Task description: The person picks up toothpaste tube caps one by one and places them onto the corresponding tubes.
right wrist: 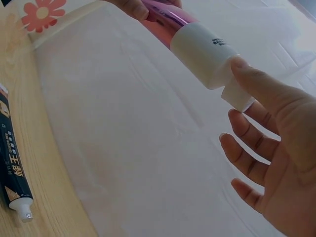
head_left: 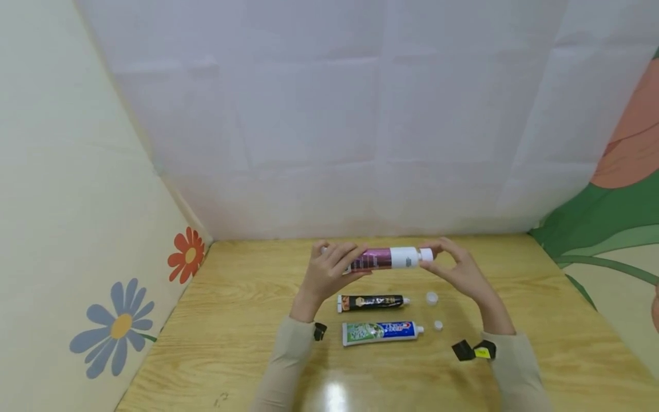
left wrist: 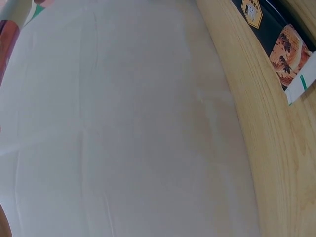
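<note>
Lower centre: wood-grain table (head_left: 221, 309) against white sheeting (head_left: 334, 126); left hand (head_left: 329, 268) grips purple-and-white squeeze tube (head_left: 379, 258), right hand (head_left: 465, 276) (outer fingers (right wrist: 247, 162) apart) pinches its cap (head_left: 427, 254).

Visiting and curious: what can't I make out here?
Head view: part of the purple-and-white tube, covered by the left hand; its fine print, too small.
Left wrist view: part of the black toothpaste tube, beyond the top edge.
Right wrist view: most of the left hand, above frame.
</note>
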Demonstrator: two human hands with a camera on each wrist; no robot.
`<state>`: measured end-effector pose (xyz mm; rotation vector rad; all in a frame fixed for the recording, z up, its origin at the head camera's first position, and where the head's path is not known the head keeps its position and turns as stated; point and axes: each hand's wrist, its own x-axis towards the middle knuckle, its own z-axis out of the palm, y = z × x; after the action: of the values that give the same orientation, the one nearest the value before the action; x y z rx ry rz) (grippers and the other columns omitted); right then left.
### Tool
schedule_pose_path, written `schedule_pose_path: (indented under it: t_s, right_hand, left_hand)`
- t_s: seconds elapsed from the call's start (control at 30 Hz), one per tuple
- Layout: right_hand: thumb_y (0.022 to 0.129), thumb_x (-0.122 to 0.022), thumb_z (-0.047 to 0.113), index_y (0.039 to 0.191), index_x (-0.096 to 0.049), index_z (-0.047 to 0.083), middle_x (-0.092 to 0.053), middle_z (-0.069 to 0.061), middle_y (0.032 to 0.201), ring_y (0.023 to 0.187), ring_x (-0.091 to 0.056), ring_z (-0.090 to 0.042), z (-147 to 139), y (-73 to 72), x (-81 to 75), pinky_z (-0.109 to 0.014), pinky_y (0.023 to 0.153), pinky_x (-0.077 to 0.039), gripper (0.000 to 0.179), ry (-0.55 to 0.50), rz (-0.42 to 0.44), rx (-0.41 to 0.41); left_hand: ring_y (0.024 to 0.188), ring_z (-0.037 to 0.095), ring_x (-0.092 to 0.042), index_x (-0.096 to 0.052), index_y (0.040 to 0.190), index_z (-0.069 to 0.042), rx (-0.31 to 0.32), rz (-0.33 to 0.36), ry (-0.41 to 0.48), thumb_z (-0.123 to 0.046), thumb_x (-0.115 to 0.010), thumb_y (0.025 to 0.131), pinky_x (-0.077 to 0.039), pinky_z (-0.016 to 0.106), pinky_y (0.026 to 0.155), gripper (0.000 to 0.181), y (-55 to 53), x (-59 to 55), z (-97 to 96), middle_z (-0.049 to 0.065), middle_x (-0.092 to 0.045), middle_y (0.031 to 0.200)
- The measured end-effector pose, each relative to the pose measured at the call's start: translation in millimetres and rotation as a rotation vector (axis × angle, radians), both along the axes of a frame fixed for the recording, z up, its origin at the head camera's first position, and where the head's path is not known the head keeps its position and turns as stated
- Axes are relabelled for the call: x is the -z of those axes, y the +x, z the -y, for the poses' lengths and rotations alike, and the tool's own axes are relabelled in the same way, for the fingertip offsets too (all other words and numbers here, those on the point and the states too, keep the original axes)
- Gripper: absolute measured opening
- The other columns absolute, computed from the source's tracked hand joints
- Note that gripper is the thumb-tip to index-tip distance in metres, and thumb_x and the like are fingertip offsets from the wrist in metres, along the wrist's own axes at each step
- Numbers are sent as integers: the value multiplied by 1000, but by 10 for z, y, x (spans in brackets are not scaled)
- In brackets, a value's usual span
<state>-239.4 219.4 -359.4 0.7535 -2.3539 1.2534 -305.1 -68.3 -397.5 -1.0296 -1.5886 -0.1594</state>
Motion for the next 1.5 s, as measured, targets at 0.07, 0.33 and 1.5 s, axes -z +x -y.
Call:
schedule_pose_path:
  t_s: [0.07, 0.33, 1.5]
  right_hand:
    - [80, -68, -2, 108, -63, 0, -59, -4, 92, 86, -51, -7, 10, 3, -6, -21, 77, -41, 29, -3, -2, 0]
    - [79, -68, -4, 107, -63, -1, -60, -6, 92, 85, -51, -5, 28, -3, 2, -20, 77, -42, 29, -11, -18, -27]
    - [85, -63, 1, 99, -66, 1, -64, -10, 94, 90, -52, -1, -3, -19, 46, -56, 92, -36, 14, -10, 53, -13]
  left_hand:
    - [82, 13, -56, -65, 115, -15, -4, 2, -2, -50, -75, 69, -36, 37, 78, 59, 8, -8, 6, -2, -64, 103]
    - [83, 13, -56, -62, 118, -15, -4, 3, -2, -50, -76, 69, -38, 39, 77, 62, 34, -32, 6, -2, -63, 104]
    - [82, 13, -55, -64, 116, -14, 17, -17, -9, -51, -73, 72, -36, 37, 78, 58, 32, -21, -44, -1, -63, 103]
